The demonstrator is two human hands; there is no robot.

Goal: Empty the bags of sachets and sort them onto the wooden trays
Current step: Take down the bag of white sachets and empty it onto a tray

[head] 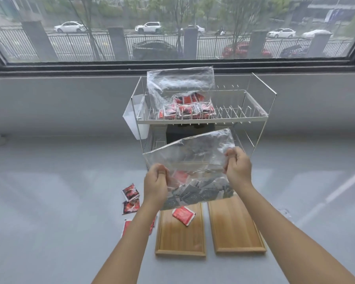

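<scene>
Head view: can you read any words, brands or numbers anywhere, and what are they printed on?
None can be read.
Red sachet on the left wooden tray: white print, too blurred.
Red sachets on the table: blurred.
Sachets in the held bag and the rack bag: too small.

The left forearm [131,228] hides part of two red sachets [127,225] beside the left tray [162,232].

The held bag [193,160] is clear, crinkled, glossy plastic. The two trays [180,238] are smooth light wood with visible grain. The dish rack [244,111] is thin shiny metal wire. The red sachets [183,216] look glossy. The desk [49,191] is smooth, grey, slightly reflective.
</scene>
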